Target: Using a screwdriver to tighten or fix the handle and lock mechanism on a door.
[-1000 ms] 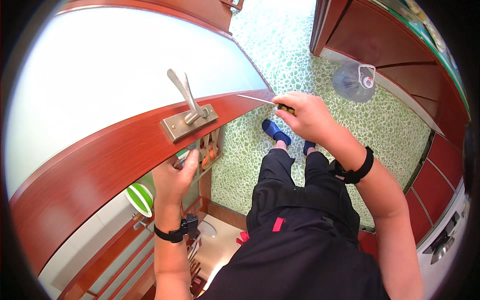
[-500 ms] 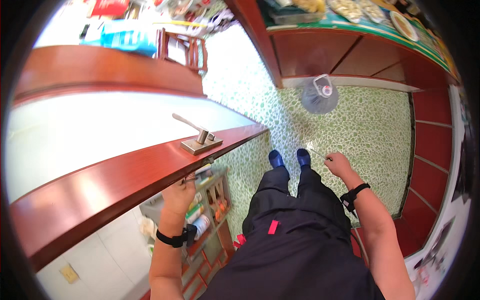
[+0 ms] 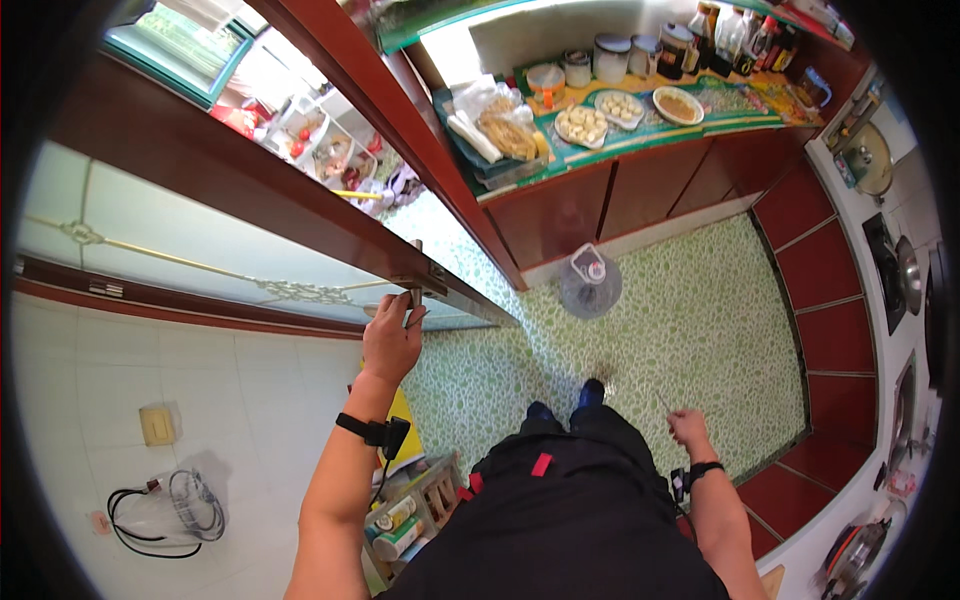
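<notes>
My left hand (image 3: 392,340) is closed round the lever handle (image 3: 416,296) of a red-brown wooden door (image 3: 340,232) with frosted glass and gold-coloured trim. The handle sits near the door's free edge, and my fingers partly cover it. Low on the right, in front of my body, my right hand (image 3: 688,428) is closed on a thin, rod-like metal tool (image 3: 664,402) that points up and left. Its grip end is hidden in my fingers, so its exact kind does not show.
A clear water jug (image 3: 590,284) stands on the green pebble-patterned floor (image 3: 690,300). Beyond it runs a counter with plates of food (image 3: 582,126) and jars (image 3: 612,58). Red cabinets (image 3: 830,334) line the right. A small shelf (image 3: 420,515) stands beside my left arm; a cable (image 3: 165,515) hangs on the wall.
My left hand has come up from beside the door's edge onto the lever handle. The door now stands at another angle, and the view has tilted up toward the counter. My right hand keeps the thin tool.
</notes>
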`<state>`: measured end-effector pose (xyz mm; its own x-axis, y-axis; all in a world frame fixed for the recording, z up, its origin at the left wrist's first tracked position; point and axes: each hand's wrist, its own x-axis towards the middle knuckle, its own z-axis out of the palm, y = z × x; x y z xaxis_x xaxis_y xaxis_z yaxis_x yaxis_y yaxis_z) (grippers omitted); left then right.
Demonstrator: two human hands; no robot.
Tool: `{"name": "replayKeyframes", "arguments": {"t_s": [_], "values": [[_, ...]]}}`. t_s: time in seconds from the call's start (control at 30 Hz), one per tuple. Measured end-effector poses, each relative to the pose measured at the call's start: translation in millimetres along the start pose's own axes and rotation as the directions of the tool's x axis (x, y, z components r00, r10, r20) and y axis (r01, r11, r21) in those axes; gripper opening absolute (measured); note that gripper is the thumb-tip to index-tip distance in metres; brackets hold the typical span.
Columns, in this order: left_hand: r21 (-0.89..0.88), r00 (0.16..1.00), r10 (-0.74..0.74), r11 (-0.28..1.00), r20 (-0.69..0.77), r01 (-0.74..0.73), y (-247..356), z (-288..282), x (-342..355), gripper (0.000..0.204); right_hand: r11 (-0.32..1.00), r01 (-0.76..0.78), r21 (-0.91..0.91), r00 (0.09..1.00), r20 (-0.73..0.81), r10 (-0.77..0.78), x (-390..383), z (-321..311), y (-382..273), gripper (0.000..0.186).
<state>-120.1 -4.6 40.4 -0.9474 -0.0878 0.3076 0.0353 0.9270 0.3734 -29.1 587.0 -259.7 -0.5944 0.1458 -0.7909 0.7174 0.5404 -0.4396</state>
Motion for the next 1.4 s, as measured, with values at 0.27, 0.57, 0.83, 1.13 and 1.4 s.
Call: {"name": "replayKeyframes", "arguments": {"t_s": [0.27, 0.57, 0.83, 1.13, 1.4], "values": [[0.067, 0.999, -0.04, 0.997, 0.018, 0.039, -2.0, 33.8, 57.9, 0.02, 0.98, -0.139, 0.141, 0.989, -0.037, 0.145, -20.7, -14.3, 17.0, 0.024], [0.138, 0.999, -0.032, 0.99, -0.029, 0.036, -22.4, 54.0, 94.7, 0.023, 0.995, -0.041, 0.089, 0.992, -0.115, 0.051, -35.4, -29.0, -25.6, 0.027], [0.179, 0.993, -0.113, 0.978, 0.017, 0.108, -27.9, 59.0, 136.6, 0.029, 0.986, -0.089, 0.138, 0.989, -0.106, 0.104, -63.0, 6.4, -31.8, 0.027], [0.204, 0.985, -0.167, 0.967, 0.05, 0.154, -27.5, 55.3, 154.0, 0.034, 0.975, -0.131, 0.179, 0.981, -0.119, 0.154, -78.3, 42.6, -31.2, 0.028], [0.162, 0.979, -0.197, 0.969, 0.058, 0.186, -24.2, 57.8, 155.2, 0.031, 0.972, -0.103, 0.212, 0.984, -0.121, 0.131, -79.0, 40.7, -38.7, 0.027]]}}
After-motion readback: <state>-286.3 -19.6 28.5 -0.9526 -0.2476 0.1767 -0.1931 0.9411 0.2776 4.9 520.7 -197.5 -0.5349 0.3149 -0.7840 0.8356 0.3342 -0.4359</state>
